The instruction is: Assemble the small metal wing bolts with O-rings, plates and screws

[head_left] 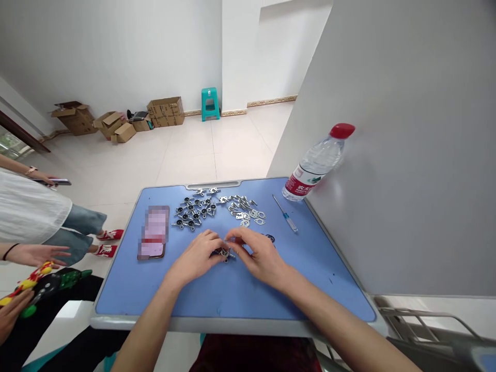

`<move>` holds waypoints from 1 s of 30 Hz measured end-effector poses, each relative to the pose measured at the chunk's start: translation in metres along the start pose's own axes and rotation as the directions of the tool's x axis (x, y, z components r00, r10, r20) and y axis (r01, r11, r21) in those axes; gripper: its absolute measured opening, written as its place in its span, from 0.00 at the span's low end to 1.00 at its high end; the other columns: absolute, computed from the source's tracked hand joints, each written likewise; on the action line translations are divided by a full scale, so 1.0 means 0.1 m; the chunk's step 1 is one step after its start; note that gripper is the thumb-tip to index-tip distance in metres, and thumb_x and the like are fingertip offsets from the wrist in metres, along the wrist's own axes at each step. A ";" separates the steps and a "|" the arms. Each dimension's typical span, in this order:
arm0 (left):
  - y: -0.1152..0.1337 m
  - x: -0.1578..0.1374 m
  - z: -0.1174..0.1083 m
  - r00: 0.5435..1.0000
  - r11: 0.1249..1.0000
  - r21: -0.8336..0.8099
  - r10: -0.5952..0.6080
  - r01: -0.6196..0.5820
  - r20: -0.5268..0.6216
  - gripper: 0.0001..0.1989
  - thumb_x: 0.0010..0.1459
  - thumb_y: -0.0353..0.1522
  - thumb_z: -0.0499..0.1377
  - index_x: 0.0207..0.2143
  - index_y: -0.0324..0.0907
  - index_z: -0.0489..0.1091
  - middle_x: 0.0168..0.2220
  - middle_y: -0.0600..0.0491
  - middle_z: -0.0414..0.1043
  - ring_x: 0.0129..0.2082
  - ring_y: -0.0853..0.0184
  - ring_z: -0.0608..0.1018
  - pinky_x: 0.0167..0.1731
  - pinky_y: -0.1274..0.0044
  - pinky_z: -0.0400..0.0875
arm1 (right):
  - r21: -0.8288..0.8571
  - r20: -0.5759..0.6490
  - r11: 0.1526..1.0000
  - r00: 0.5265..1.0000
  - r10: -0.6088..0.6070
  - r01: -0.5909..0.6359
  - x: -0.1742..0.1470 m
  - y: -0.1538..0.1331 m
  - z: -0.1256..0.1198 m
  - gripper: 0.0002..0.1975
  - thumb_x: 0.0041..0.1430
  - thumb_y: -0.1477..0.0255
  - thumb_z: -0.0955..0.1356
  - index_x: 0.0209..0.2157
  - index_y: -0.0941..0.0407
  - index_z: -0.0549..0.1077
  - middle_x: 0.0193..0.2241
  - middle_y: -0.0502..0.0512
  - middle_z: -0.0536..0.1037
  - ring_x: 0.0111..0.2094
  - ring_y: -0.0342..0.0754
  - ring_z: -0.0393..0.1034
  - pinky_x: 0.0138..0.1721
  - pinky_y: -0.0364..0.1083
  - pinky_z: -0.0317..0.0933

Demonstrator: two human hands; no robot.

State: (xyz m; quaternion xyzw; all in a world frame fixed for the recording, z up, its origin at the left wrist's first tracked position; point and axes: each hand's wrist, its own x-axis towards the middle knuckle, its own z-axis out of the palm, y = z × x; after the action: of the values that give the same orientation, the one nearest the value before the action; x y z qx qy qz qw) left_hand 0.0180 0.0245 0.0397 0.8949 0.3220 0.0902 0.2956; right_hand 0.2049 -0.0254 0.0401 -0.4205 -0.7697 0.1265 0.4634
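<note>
My left hand [199,257] is closed on a small metal flanged fitting [225,253] low over the middle of the blue table; the fingers hide part of it. Close beside it, my right hand [259,254] has thumb and forefinger pinched together at the fitting's upper right. Whatever sits in that pinch is too small to make out. Several dark rings [270,237] lie just behind the right hand, partly covered by it. Beyond my hands are a group of metal fittings with black round centres [197,216], flat metal flange plates [259,221] and a pile of small metal parts [240,200].
On the blue table [310,279], a phone [154,232] lies left and a screwdriver [287,217] right. A red-capped water bottle [315,168] stands by the grey partition [406,155]. At left, a seated person holds a colourful toy [50,284]; another stands with a phone.
</note>
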 end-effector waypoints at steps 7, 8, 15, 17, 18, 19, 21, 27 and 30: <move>-0.03 -0.02 -0.03 1.000 0.998 -0.069 0.017 -0.016 0.014 0.07 0.64 0.29 0.57 0.42 0.45 0.73 0.43 0.52 0.72 0.48 0.62 0.70 0.49 0.69 0.67 | 0.034 0.078 0.999 0.996 -0.044 0.042 0.02 0.01 -0.07 0.13 0.69 0.76 0.60 0.51 0.53 0.68 0.38 0.55 0.80 0.38 0.47 0.75 0.38 0.46 0.70; -0.03 -0.02 -0.02 1.000 0.997 -0.069 0.019 -0.018 0.012 0.07 0.64 0.29 0.58 0.43 0.45 0.73 0.42 0.52 0.72 0.47 0.62 0.70 0.48 0.70 0.68 | 0.031 0.093 0.999 0.995 -0.036 0.034 0.03 0.01 -0.09 0.14 0.69 0.77 0.59 0.52 0.53 0.68 0.38 0.55 0.80 0.38 0.47 0.75 0.39 0.46 0.70; -0.02 0.00 -0.02 1.000 1.000 -0.021 0.018 -0.017 0.015 0.08 0.65 0.29 0.56 0.43 0.45 0.74 0.40 0.52 0.72 0.45 0.62 0.71 0.47 0.70 0.68 | -0.002 0.075 0.999 0.997 -0.034 0.034 0.04 -0.01 -0.12 0.12 0.68 0.77 0.59 0.45 0.53 0.72 0.31 0.52 0.80 0.31 0.45 0.75 0.33 0.43 0.68; -0.01 0.00 -0.02 1.000 1.000 -0.015 0.022 -0.022 0.015 0.08 0.65 0.29 0.56 0.44 0.45 0.74 0.40 0.52 0.72 0.45 0.62 0.71 0.46 0.70 0.68 | -0.021 0.043 0.999 0.998 -0.037 0.038 0.04 -0.01 -0.10 0.12 0.68 0.78 0.59 0.43 0.53 0.72 0.30 0.52 0.80 0.30 0.45 0.75 0.32 0.43 0.68; -0.01 0.00 -0.02 1.000 1.000 -0.013 0.028 -0.027 0.014 0.08 0.65 0.30 0.56 0.44 0.45 0.74 0.40 0.52 0.72 0.45 0.62 0.71 0.46 0.71 0.68 | -0.031 0.025 0.999 0.999 -0.035 0.036 0.04 -0.01 -0.09 0.12 0.68 0.78 0.59 0.43 0.53 0.72 0.30 0.52 0.80 0.30 0.46 0.75 0.32 0.43 0.68; -0.01 0.00 -0.02 0.999 0.999 -0.010 0.032 -0.032 0.014 0.08 0.65 0.30 0.56 0.44 0.45 0.74 0.40 0.52 0.72 0.45 0.62 0.71 0.46 0.71 0.69 | -0.039 0.010 0.999 0.999 -0.034 0.035 0.03 0.00 -0.08 0.12 0.67 0.78 0.59 0.43 0.53 0.72 0.30 0.52 0.81 0.30 0.46 0.76 0.32 0.43 0.68; -0.01 0.00 -0.01 0.999 0.999 -0.001 0.034 -0.034 0.012 0.08 0.65 0.29 0.56 0.43 0.44 0.74 0.39 0.52 0.72 0.45 0.62 0.71 0.45 0.71 0.69 | -0.054 -0.010 0.998 0.999 -0.037 0.037 0.03 0.00 -0.07 0.12 0.67 0.79 0.60 0.42 0.53 0.72 0.31 0.53 0.81 0.30 0.46 0.76 0.31 0.43 0.68; -0.02 0.00 -0.01 1.000 1.000 0.011 0.025 -0.025 0.008 0.09 0.64 0.29 0.57 0.44 0.44 0.75 0.38 0.51 0.73 0.44 0.62 0.71 0.44 0.71 0.69 | -0.090 -0.030 0.996 0.999 -0.021 0.019 0.00 -0.02 -0.04 0.12 0.66 0.79 0.60 0.41 0.53 0.73 0.31 0.53 0.81 0.30 0.47 0.77 0.31 0.43 0.69; -0.02 0.00 -0.01 1.000 1.000 0.014 0.025 -0.025 0.006 0.08 0.64 0.29 0.57 0.43 0.44 0.75 0.38 0.52 0.73 0.44 0.62 0.72 0.44 0.71 0.70 | -0.086 -0.031 0.996 1.000 -0.007 0.004 0.01 -0.01 -0.04 0.12 0.66 0.78 0.60 0.41 0.53 0.73 0.30 0.53 0.81 0.30 0.47 0.77 0.31 0.43 0.69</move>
State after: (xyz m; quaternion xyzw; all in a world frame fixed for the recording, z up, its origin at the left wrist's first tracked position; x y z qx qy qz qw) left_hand 0.0172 0.0263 0.0391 0.9012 0.3107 0.0890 0.2889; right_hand 0.2072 -0.0260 0.0432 -0.4398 -0.7683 0.0854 0.4572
